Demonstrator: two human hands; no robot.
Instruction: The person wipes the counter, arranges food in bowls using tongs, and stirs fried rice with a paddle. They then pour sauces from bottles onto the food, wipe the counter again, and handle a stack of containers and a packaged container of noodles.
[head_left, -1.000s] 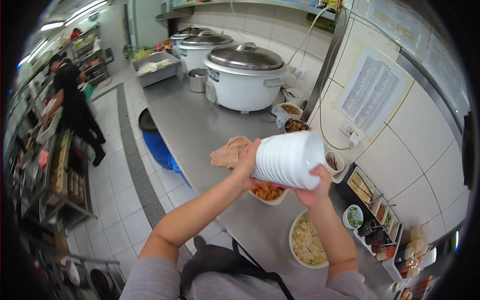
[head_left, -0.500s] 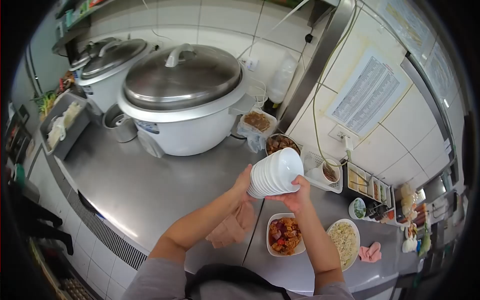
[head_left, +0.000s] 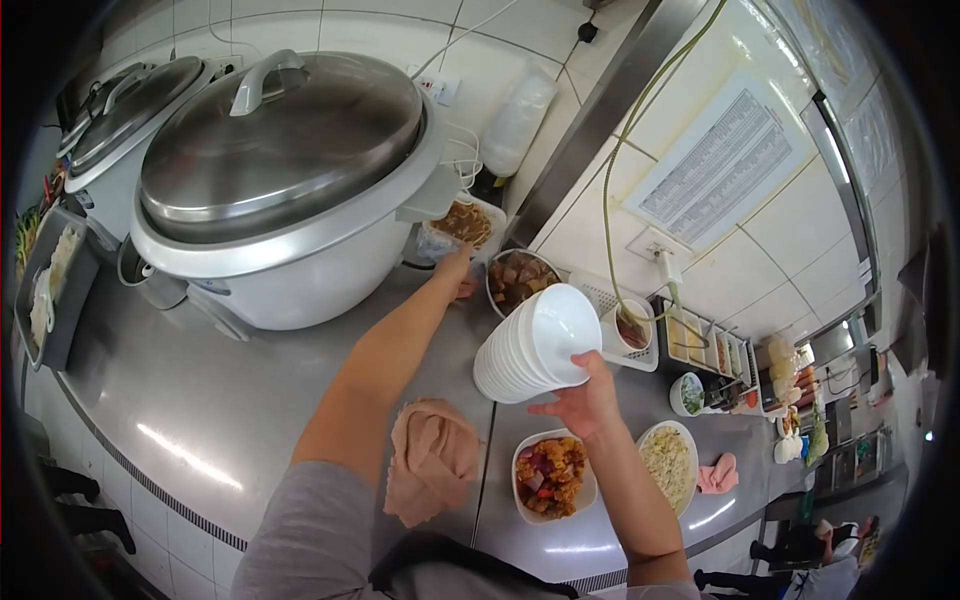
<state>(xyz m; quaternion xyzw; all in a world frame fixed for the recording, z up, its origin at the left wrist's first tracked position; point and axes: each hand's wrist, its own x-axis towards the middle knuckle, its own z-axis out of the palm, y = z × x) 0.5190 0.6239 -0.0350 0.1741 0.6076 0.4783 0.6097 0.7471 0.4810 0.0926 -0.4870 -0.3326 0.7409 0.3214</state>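
Observation:
My right hand (head_left: 580, 402) holds a tilted stack of white bowls (head_left: 530, 346) above the steel counter (head_left: 250, 400). My left hand (head_left: 458, 270) is stretched out to the back of the counter. It touches the plastic-wrapped tub of brown food (head_left: 462, 224) beside the big white rice cooker (head_left: 270, 185). A metal bowl of dark meat (head_left: 518, 277) stands right next to that hand.
A dish of orange stew (head_left: 550, 476) and a bowl of pale rice or noodles (head_left: 668, 465) sit near the counter's front edge. A beige cloth (head_left: 432, 457), a pink cloth (head_left: 718, 472), a condiment tray (head_left: 705, 350) and a second cooker (head_left: 120, 110) are also here.
My left hand let go of the bowl stack and reached forward to the wrapped tub. The stack now rests in my right hand alone. My view moved closer to the cooker.

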